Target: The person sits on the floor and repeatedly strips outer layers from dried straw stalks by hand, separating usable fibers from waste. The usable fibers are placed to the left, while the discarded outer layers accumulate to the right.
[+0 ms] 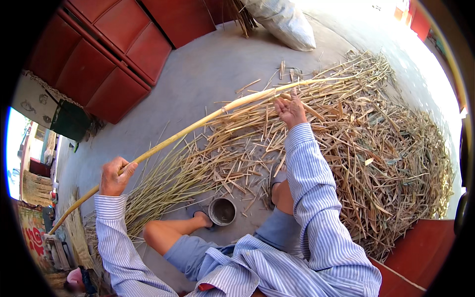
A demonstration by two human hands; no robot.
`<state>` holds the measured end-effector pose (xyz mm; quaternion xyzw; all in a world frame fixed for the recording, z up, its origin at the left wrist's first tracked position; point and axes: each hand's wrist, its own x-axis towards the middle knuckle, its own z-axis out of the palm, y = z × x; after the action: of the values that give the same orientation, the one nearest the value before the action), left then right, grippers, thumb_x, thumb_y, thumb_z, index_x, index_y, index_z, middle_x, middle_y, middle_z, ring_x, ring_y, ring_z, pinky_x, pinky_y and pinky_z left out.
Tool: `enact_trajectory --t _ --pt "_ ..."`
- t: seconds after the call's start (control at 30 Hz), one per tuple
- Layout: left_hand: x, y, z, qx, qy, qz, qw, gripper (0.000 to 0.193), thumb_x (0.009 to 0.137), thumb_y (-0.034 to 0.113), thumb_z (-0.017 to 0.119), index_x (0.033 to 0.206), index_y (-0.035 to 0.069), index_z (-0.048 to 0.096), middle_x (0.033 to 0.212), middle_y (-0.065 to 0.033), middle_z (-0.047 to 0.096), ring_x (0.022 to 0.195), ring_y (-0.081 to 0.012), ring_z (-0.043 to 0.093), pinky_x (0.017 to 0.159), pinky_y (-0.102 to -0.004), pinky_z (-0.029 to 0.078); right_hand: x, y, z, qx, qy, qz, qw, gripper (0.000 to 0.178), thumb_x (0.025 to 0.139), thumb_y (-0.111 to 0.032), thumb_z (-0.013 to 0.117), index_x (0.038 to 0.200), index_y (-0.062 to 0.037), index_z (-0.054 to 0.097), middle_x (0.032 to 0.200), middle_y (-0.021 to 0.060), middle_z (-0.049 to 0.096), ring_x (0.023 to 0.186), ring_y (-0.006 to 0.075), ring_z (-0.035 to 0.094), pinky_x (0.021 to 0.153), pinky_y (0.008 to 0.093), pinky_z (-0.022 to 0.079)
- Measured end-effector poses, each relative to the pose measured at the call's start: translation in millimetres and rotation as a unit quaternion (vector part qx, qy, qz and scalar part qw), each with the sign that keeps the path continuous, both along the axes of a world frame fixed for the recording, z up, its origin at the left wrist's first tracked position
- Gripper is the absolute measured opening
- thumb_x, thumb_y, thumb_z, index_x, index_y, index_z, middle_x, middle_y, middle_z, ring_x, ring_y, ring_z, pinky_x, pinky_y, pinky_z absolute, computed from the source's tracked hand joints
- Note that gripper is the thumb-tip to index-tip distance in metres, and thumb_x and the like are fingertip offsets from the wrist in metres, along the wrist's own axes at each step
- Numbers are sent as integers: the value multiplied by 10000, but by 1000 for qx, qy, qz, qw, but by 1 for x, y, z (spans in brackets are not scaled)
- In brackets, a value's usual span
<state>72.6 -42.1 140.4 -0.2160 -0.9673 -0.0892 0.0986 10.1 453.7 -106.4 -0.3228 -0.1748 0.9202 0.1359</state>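
Note:
My left hand (pixel 116 176) is closed round a long, pale yellow stalk (pixel 198 123), which looks like cane or a thick reed. The stalk slants from the lower left to the upper right, bowing slightly and thinning towards its far end. Beside its upper part is my right hand (pixel 291 112), palm turned up and fingers apart. A brown husk-like strip (pixel 312 112) shows next to that hand; whether the fingers touch it I cannot tell. Below the stalk, a bundle of thin greenish stems (pixel 166 190) lies on the floor.
A large heap of dry leaves and husks (pixel 381 163) spreads to my right. Between my feet stands a round metal pot (pixel 222 211). Red padded seats (pixel 111 54) are at the far left, a white sack (pixel 284 24) is at the back, and a red panel (pixel 420 252) is at the lower right.

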Motion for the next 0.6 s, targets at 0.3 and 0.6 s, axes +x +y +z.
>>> enact_trajectory --t 0.3,0.6 --pt "6 28 -33 -25 105 -54 993 310 789 274 782 773 21 602 611 -107 567 544 -283 547 510 -384 413 -1 -65 32 90 152 176 968 173 944 -179 635 969 -8 628 858 68 666 726 136 649 642 245 602" --pt "-10 86 -52 -100 289 -93 948 289 742 241 784 891 55 620 777 -96 623 727 -278 597 667 -385 446 10 -98 51 124 129 178 967 246 961 -211 609 969 33 630 844 93 673 666 120 626 572 202 563"
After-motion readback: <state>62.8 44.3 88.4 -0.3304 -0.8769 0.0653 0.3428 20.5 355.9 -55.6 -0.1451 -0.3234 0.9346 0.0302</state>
